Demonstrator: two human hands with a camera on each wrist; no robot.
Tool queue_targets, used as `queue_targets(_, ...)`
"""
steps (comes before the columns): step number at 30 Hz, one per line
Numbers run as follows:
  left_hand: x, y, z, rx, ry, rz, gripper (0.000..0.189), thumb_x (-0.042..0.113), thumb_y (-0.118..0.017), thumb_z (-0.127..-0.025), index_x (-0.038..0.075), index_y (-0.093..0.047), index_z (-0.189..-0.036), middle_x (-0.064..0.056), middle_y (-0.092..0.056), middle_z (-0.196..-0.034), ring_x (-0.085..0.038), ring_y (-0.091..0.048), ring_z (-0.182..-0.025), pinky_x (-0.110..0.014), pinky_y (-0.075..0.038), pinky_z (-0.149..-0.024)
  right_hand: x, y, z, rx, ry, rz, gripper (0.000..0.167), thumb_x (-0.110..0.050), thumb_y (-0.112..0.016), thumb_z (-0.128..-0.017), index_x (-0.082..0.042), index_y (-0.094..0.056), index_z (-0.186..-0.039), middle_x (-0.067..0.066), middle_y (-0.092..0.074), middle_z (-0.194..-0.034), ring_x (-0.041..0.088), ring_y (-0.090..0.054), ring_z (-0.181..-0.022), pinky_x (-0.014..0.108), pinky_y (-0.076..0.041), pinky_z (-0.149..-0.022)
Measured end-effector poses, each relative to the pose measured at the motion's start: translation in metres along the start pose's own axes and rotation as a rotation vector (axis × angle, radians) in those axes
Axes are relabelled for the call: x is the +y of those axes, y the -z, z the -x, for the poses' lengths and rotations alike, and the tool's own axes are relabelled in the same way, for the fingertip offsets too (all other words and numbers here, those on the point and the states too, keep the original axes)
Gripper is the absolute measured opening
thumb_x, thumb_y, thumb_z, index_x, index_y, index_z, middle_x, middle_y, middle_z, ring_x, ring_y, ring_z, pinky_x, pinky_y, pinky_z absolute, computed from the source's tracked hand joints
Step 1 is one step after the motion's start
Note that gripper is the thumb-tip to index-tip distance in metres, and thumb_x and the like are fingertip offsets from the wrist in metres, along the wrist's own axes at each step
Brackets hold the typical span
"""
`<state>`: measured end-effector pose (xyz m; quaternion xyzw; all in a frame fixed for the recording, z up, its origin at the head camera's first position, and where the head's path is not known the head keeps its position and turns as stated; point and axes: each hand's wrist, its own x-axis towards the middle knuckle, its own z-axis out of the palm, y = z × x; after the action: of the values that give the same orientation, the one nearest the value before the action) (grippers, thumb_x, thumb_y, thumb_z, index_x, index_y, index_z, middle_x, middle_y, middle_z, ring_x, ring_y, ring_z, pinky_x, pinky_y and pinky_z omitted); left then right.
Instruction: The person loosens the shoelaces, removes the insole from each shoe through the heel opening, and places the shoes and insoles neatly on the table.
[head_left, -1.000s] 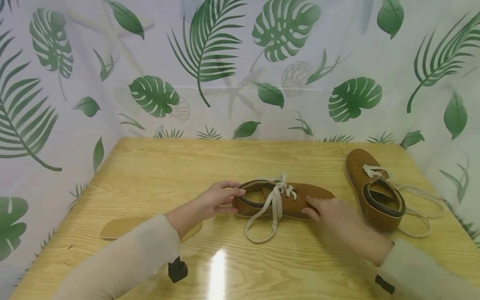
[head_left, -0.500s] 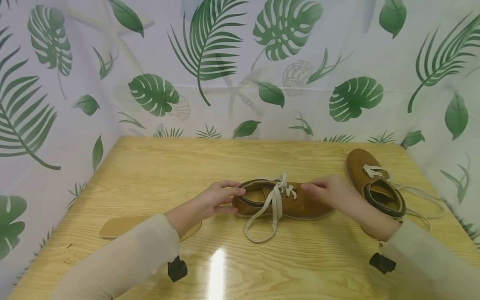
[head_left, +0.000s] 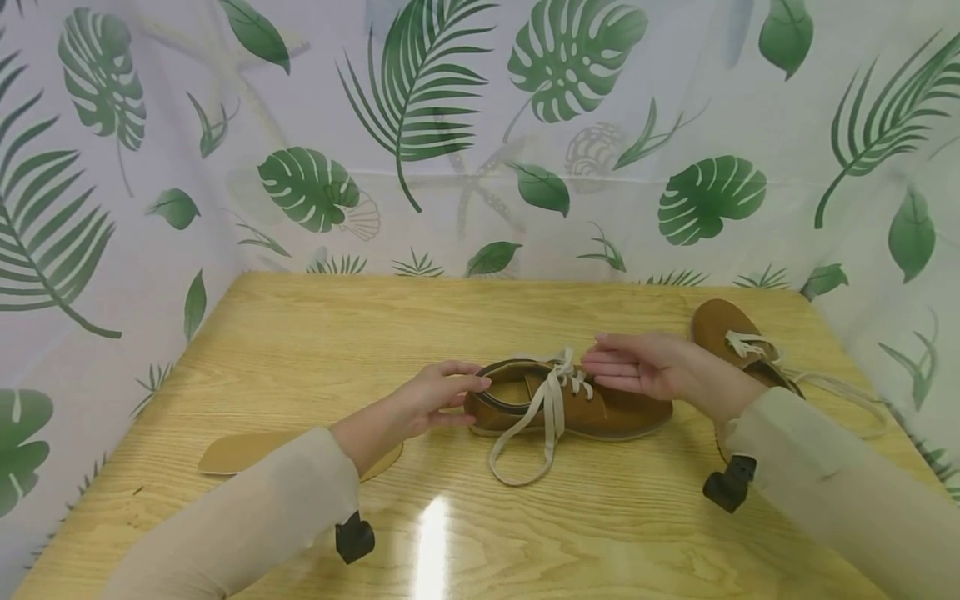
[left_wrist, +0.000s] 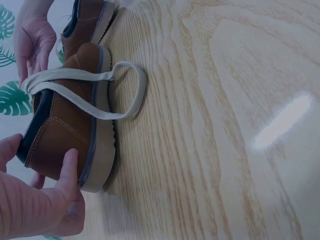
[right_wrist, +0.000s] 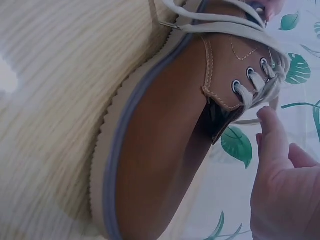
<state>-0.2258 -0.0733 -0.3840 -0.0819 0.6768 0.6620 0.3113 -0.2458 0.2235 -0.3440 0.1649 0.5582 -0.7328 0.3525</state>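
Observation:
A brown lace-up shoe (head_left: 633, 414) lies sole-down on the table, toe to the right. Its cream laces (head_left: 553, 408) are tied, and one loop droops onto the wood. My left hand (head_left: 435, 398) grips the heel end, the thumb at the dark collar and the fingertips against the leather, as the left wrist view also shows. Beside the lacing, over the far side of the vamp, my right hand (head_left: 656, 367) is held with straight fingers, palm turned up. In the right wrist view its fingertips (right_wrist: 266, 117) come right up to the laces near the eyelets (right_wrist: 250, 73).
A matching second shoe (head_left: 723, 323) stands at the right, partly hidden by my right forearm, its long loose lace (head_left: 843, 387) trailing across the table. At the left lies a flat tan insole (head_left: 243, 452), partly under my left sleeve. Leaf-printed cloth (head_left: 450, 217) encloses the back and sides.
My right hand has lifted from the side of the toe, passed over the vamp to the lacing, and turned palm up with fingers straightened. The left hand and the shoe keep their place.

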Motion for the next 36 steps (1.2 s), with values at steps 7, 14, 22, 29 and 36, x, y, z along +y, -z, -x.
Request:
queue_targets(7,-0.002,0.0,-0.001,-0.019,-0.005,0.013,0.046,0.014,-0.063,-0.091,0.005,-0.048,-0.134,-0.015,-0.034,-0.146,-0.041,-0.027,-0.136,-0.038,-0.056,-0.089,-0.002,-0.013,-0.012,0.034,0.005,0.034,0.023,-0.016,-0.052,-0.098,-0.013,-0.07,-0.084,0.004,-0.073,-0.084,0.013,-0.07,-0.081,0.027,-0.058,-0.083)
queue_targets(14,-0.001,-0.001,0.0,-0.015,0.0,0.015,0.046,0.015,-0.064,-0.09,0.006,-0.048,-0.133,-0.015,-0.033,-0.146,-0.041,-0.029,-0.135,-0.038,-0.056,-0.089,-0.001,-0.023,-0.02,0.033,0.089,0.219,0.044,0.0,-0.048,-0.095,0.002,-0.041,-0.139,0.001,-0.072,-0.091,0.007,-0.068,-0.079,0.022,-0.058,-0.078)
queue_targets(22,-0.001,0.001,-0.001,-0.013,0.003,0.004,0.046,0.015,-0.064,-0.09,0.007,-0.048,-0.133,-0.015,-0.033,-0.145,-0.041,-0.03,-0.134,-0.037,-0.057,-0.088,0.0,-0.031,-0.021,0.063,0.178,0.532,0.045,-0.004,-0.057,-0.092,0.012,-0.043,-0.132,0.001,-0.067,-0.094,0.005,-0.064,-0.082,0.023,-0.057,-0.081)
queue_targets(29,-0.002,0.002,-0.001,-0.013,0.005,0.014,0.045,0.014,-0.064,-0.09,0.007,-0.049,-0.132,-0.015,-0.033,-0.144,-0.041,-0.029,-0.134,-0.037,-0.056,-0.09,0.002,-0.036,-0.026,0.125,0.227,0.669,0.046,-0.002,-0.057,-0.091,0.015,-0.044,-0.131,0.016,-0.063,-0.11,0.007,-0.064,-0.079,0.028,-0.058,-0.081)
queue_targets(36,-0.002,0.001,0.0,-0.013,-0.003,0.015,0.047,0.014,-0.064,-0.09,0.006,-0.048,-0.134,-0.016,-0.032,-0.145,-0.042,-0.029,-0.134,-0.037,-0.056,-0.09,-0.001,-0.026,-0.022,0.132,0.121,0.115,0.064,0.007,-0.051,-0.091,0.007,-0.02,-0.147,-0.001,-0.061,-0.085,0.007,-0.061,-0.076,0.02,-0.056,-0.073)
